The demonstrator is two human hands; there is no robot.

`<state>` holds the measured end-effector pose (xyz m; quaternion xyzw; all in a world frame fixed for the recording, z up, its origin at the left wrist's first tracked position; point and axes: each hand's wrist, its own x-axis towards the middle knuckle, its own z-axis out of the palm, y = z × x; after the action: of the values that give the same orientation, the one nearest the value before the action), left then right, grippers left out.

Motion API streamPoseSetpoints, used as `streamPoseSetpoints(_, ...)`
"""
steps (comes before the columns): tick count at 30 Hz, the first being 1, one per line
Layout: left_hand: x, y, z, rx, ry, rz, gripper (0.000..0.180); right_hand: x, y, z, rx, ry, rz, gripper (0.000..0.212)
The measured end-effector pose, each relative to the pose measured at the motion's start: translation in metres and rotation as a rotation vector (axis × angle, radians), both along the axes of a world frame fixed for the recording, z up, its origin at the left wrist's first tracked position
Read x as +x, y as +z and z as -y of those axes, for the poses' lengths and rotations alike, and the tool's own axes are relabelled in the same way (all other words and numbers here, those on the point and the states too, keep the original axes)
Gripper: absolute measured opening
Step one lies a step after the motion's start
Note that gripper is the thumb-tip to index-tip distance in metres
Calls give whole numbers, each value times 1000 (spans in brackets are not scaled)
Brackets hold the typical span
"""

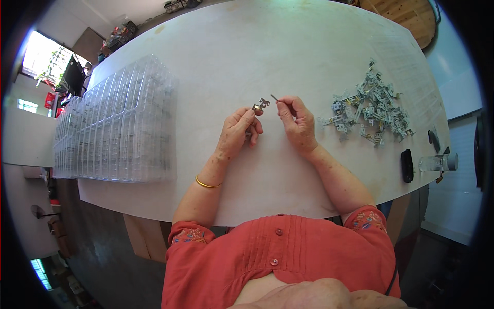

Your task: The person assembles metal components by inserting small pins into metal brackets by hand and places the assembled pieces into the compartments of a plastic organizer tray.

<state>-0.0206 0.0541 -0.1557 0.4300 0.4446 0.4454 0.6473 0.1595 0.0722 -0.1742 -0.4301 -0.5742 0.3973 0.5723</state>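
Note:
My left hand (240, 130) pinches a small stamped metal bracket (261, 104) between thumb and forefinger, its notched end pointing up and to the right. Just right of it, my right hand (297, 121) grips a thin dark metal pin (274, 98) by its lower end. The pin's tip is close to the bracket but a gap shows between them. Both hands are raised near the middle of the white table (226, 56). On the right lies a loose heap of similar metal brackets (370, 105), some with brass-coloured parts.
Stacked clear plastic compartment trays (121, 123) fill the table's left side. Another clear tray (406, 72) lies at the far right. Near the right edge are a black case (407, 166), a clear bottle (435, 163) on its side and a small dark object (434, 139).

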Motion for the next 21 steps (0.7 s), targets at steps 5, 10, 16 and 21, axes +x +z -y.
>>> streamPoseSetpoints(5, -1, 2, -1, 35, 38, -128, 32, -2, 6, 6, 112, 19, 216, 5)
streamPoseSetpoints(10, 0, 0, 0, 29, 69, -158, 30, -2, 6, 6, 108, 13, 231, 6)
streamPoseSetpoints(16, -1, -6, 0, 137, 102, -233, 28, -1, 3, 5, 92, 36, 240, 7)
streamPoseSetpoints(21, -2, -13, 0, 269, 162, -357, 25, -2, 5, 6, 106, 37, 240, 6)
